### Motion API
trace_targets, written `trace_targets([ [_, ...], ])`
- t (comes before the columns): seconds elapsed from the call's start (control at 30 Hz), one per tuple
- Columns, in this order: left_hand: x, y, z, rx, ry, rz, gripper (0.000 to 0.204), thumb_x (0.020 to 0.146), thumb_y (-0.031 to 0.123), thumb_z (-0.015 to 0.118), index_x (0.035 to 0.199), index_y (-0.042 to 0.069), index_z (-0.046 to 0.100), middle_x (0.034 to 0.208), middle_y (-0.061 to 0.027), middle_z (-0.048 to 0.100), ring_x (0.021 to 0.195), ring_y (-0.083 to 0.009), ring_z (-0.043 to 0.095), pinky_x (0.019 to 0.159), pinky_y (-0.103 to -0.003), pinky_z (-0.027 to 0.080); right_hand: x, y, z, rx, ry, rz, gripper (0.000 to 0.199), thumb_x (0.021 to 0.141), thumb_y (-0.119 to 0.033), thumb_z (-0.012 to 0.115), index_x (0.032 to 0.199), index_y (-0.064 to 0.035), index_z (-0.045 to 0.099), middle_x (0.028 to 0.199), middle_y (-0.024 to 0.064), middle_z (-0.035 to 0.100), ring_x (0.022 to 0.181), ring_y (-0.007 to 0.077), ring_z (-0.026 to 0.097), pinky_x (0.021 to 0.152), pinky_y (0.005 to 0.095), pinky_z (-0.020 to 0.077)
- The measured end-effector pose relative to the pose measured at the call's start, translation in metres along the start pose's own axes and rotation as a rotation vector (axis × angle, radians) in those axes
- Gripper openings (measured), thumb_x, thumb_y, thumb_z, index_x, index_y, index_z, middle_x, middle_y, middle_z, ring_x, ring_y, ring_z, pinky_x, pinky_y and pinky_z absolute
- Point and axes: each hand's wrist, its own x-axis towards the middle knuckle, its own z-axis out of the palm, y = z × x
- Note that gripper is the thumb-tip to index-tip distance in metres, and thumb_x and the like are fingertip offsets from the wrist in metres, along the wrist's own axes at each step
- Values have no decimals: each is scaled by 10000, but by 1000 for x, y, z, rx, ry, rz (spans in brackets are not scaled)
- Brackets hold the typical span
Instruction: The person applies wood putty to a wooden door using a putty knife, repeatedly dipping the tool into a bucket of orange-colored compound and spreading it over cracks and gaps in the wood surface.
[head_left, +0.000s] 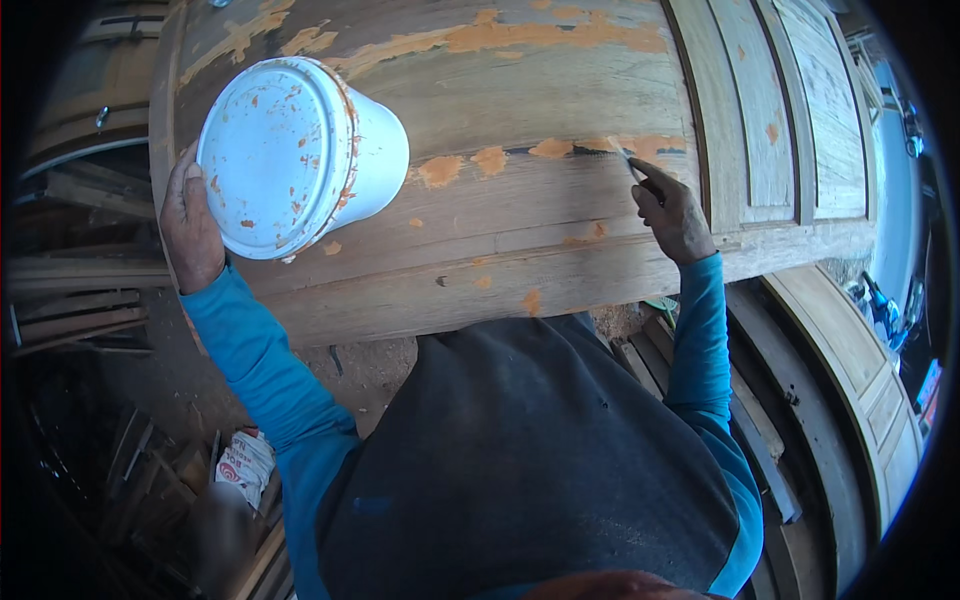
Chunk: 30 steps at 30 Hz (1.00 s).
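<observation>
On a wooden panel (510,215) stood a white bucket (383,155), its lid (262,160) facing up and flecked with orange. The left hand (192,225) lay against the bucket's left side, a fingertip at the lid's edge; most of its fingers were hidden, so whether they gripped could not be told. Well to the right of the bucket, the right hand (674,215) pinched a thin tool (627,163) between thumb and fingers, the pale tip at a dark crack (592,152); whether it touched the wood was unclear. Orange patches (440,171) dotted the panel between the bucket and the tool. Boards (80,270) were stacked left of the bucket, and a white sack (245,462) lay well below it.
</observation>
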Motion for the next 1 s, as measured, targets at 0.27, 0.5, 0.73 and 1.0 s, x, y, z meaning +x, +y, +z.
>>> trace_targets([
  [0.27, 7, -12, 6, -48, -12, 60, 448, 1094, 195, 393, 1402, -77, 572, 1318, -185, 652, 1189, -228, 647, 1045, -360, 515, -78, -17, 76, 66, -87, -82, 418, 960, -111, 653, 1366, -16, 618, 1015, 186, 692, 916, 305, 693, 847, 412, 537],
  [0.5, 12, -20, 7, -74, 1, 65, 438, 1082, 195, 417, 1381, -69, 598, 1291, -160, 670, 1168, -217, 654, 1013, -341, 518, -126, -2, 92, 43, 53, 18, 422, 958, -115, 657, 1366, -14, 623, 995, 179, 697, 899, 298, 695, 838, 408, 540],
  [0.73, 4, -14, 29, -267, 58, 69, 419, 1079, 180, 463, 1370, -89, 600, 1299, -184, 673, 1161, -233, 665, 979, -336, 549, -147, 8, 101, 91, 119, 71, 403, 967, -126, 667, 1353, -11, 638, 978, 168, 713, 863, 242, 700, 816, 372, 544],
  [1.0, -102, -15, 16, -369, 441, -14, 555, 1102, 417, 479, 1376, -54, 587, 1217, -182, 677, 1134, -258, 655, 953, -374, 548, -121, -1, 97, 66, -38, -116, 407, 1002, -136, 625, 1376, 26, 619, 917, 108, 705, 774, 152, 643, 743, 315, 540],
])
